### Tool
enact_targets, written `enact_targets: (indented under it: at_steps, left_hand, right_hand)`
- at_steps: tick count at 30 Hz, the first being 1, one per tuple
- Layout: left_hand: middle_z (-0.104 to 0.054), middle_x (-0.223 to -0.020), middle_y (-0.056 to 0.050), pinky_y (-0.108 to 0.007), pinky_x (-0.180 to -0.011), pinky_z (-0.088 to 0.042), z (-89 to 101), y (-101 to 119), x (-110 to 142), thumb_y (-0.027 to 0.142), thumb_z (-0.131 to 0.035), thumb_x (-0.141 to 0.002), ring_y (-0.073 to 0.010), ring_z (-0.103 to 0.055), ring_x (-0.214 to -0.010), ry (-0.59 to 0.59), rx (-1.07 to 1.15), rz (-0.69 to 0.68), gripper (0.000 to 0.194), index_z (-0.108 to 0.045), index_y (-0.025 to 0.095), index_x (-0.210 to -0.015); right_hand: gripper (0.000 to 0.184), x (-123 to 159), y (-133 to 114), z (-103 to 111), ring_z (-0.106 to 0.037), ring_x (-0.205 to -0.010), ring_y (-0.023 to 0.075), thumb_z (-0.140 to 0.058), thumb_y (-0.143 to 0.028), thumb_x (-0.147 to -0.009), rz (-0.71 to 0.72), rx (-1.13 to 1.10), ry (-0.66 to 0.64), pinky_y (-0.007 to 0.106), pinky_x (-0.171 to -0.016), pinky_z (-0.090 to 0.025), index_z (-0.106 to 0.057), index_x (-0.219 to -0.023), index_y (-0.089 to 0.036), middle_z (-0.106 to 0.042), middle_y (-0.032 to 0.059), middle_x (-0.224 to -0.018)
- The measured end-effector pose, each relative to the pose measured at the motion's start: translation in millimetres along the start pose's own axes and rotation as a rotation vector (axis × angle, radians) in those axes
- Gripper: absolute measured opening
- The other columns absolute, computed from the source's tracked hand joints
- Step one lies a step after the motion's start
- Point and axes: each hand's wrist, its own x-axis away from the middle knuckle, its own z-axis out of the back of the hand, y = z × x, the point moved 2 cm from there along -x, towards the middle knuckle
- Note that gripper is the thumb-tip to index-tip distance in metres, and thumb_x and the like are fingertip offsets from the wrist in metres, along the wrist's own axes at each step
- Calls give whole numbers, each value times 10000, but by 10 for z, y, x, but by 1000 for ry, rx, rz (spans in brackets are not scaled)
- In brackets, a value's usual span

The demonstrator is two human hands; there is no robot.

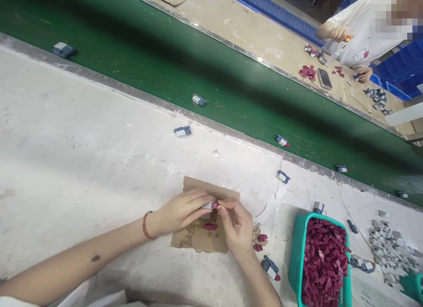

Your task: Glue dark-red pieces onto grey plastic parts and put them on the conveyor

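Over a piece of brown cardboard [194, 244], my left hand [185, 210] pinches a small light-grey plastic part [207, 205]. A dark red plastic piece [214, 205] sits at its right end, with the thumb and finger of my right hand [237, 223] closed on it. Just below my fingers is a small round item with a beaded rim [206, 217], partly hidden. Another dark red piece [210, 226] lies on the stained cardboard. More red pieces [262, 238] rest on a scrap to the right of my right hand.
A green basket [295, 258] full of red pieces stands at right, beside a pile of grey parts [385, 241]. Blue-grey assemblies [271, 267] lie about the table. Beyond runs a green conveyor belt [158, 77] carrying similar assemblies. Across it, a co-worker's hands [337, 33] handle parts.
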Motion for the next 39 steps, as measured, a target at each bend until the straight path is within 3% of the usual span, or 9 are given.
enact_targets:
  at_steps: [11,14,18,21,23,26,29,34,39]
  left_hand:
    - [-753,-949,-20,-294,-707,-575,34,93,-25,294,-473,-961,-210,-711,-775,9,-8,-91,232,-646,303,-1116]
    - [-757,-974,-8,-303,-647,-564,81,89,-219,422,-479,-952,-226,-716,-748,-9,-14,-6,261,-628,314,-1138]
    - [-726,-872,-35,-308,-632,-511,251,-8,-722,575,-458,-908,-216,-653,-656,-9,-69,222,390,-621,226,-965]
    - [-704,-926,-62,-309,-711,-479,348,-116,-1203,571,-438,-900,-221,-610,-743,9,-116,247,429,-625,191,-969]
    - [-701,-939,-77,-306,-737,-469,346,-213,-1516,511,-459,-902,-232,-605,-800,12,-156,252,402,-633,166,-1009]
    - [-704,-979,-109,-340,-799,-476,279,-391,-1897,420,-481,-898,-265,-613,-904,49,-212,246,369,-628,131,-1074]
    - [-699,-1061,-133,-395,-908,-467,238,-580,-2106,368,-443,-909,-289,-591,-1042,33,-304,149,367,-614,120,-1119]
    - [-589,-1283,-166,-487,-1082,-337,403,-864,-2071,305,-435,-875,-327,-444,-1266,51,-434,115,384,-605,121,-1166]
    - [-619,-1195,-180,-522,-1002,-410,584,-1047,-1951,305,-449,-835,-374,-523,-1163,45,-464,196,381,-646,123,-1106]
  right_hand:
    - [222,91,-228,203,-667,-794,178,-519,-317,-960,10,135,-46,289,-731,-526,-714,-891,-235,-723,35,-842]
    - [224,234,-289,569,-643,-849,191,-483,-263,-974,57,295,57,316,-753,-513,-705,-987,-248,-705,49,-897]
    - [219,595,-242,1371,-592,-963,247,-482,-228,-942,-24,715,391,398,-839,-474,-691,-1003,-254,-673,77,-995]
    - [240,809,-95,1809,-581,-932,273,-468,-231,-922,-132,930,315,435,-822,-468,-702,-971,-250,-678,80,-983]
    - [241,870,5,1933,-580,-918,274,-470,-227,-911,-166,961,205,434,-805,-478,-704,-960,-263,-676,70,-965]
    - [233,865,106,1950,-582,-912,276,-470,-248,-919,-178,956,139,431,-784,-489,-699,-951,-280,-659,66,-946]
    - [217,838,138,1931,-594,-909,279,-482,-308,-931,-154,914,185,436,-800,-489,-691,-882,-271,-654,69,-917]
    - [210,866,85,1920,-639,-944,253,-520,-386,-923,-210,605,331,382,-825,-501,-661,-970,-238,-696,76,-997]
    - [271,741,-65,1616,-579,-643,165,-575,-457,-886,-225,208,557,270,-595,-471,-638,-982,-212,-638,22,-749]
